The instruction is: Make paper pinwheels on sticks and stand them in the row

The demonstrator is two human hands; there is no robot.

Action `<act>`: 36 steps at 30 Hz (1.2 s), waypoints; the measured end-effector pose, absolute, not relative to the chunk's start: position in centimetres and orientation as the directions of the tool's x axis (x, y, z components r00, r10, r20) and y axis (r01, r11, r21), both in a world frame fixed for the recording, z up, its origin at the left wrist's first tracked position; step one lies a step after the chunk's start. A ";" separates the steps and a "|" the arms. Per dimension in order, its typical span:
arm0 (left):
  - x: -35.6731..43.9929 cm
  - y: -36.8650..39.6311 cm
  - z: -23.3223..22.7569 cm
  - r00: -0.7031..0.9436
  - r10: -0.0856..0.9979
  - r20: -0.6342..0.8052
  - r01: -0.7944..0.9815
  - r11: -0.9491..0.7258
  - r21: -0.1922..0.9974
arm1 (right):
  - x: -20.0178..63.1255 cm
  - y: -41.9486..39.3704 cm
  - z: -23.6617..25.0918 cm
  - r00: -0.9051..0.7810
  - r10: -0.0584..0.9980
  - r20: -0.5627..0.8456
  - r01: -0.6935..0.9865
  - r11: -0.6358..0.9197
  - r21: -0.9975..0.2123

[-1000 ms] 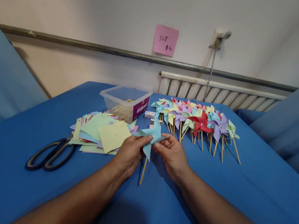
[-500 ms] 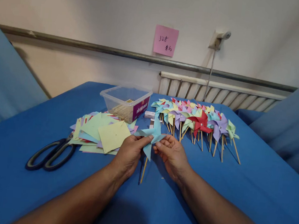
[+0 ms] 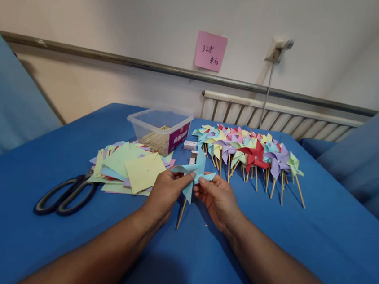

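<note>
A light-blue paper pinwheel (image 3: 200,163) on a thin wooden stick (image 3: 181,213) is held up over the blue-covered table. My left hand (image 3: 165,191) grips it from the left, the thumb lying near its centre. From the other side my right hand (image 3: 216,198) pinches it, thumb close to the centre below the right blade. The stick slants down below the blades, its lower end pointing towards me. Behind the pinwheel, a small open box (image 3: 193,157) is partly hidden by a blade.
Left of my hands lie paper sheets (image 3: 116,163) and black-handled scissors (image 3: 65,195). Behind them stands a clear plastic tub (image 3: 143,130) of wooden sticks, with a small white box (image 3: 189,145) beside it. Finished pinwheels (image 3: 255,158) crowd the back right. A radiator (image 3: 280,117) runs along the wall.
My right thumb has moved up onto the pinwheel near its centre. The pinwheel and its stick have shifted slightly; the other things on the table stay put.
</note>
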State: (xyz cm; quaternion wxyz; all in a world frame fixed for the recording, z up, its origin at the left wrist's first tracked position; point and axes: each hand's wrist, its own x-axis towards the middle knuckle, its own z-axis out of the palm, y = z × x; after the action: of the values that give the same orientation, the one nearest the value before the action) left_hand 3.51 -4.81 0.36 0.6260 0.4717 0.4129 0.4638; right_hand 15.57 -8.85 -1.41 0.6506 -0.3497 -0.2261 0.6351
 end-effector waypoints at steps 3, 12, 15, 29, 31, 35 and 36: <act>3.5 -4.8 0.4 0.236 0.968 -0.086 -0.193 0.133 0.972 | 15.6 -8.9 -1.5 0.082 0.986 -0.145 -0.672 -0.052 -0.739; 3.5 -5.1 0.8 0.247 0.961 -0.126 -0.226 0.184 0.957 | 15.6 -8.9 -1.5 0.064 0.987 -0.149 -0.661 -0.070 -0.747; 3.4 -5.0 1.0 0.263 0.954 -0.141 -0.284 0.216 0.934 | 15.7 -8.8 -1.6 0.061 0.990 -0.129 -0.642 -0.060 -0.764; 3.3 -5.0 2.0 0.353 0.913 -0.205 -0.369 0.337 0.866 | 15.6 -8.2 -2.0 0.135 0.991 0.004 -0.516 0.074 -0.853; 3.2 -4.8 1.9 0.341 0.920 -0.195 -0.365 0.320 0.874 | 15.5 -8.3 -2.1 0.076 0.997 -0.008 -0.483 0.030 -0.875; 3.0 -4.6 1.9 0.290 0.943 -0.162 -0.351 0.263 0.899 | 15.0 -8.7 -2.3 -0.100 0.992 -0.081 -0.360 -0.112 -0.926; 2.9 -4.6 1.9 0.273 0.950 -0.151 -0.348 0.244 0.905 | 14.9 -8.9 -2.3 -0.143 0.985 -0.097 -0.334 -0.140 -0.932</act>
State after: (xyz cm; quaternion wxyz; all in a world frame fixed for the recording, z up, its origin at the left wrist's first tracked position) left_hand 2.93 -4.59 1.92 0.6917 0.3974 0.3786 0.4694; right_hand 14.88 -8.86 -2.31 0.5161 -0.4027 -0.4043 0.6388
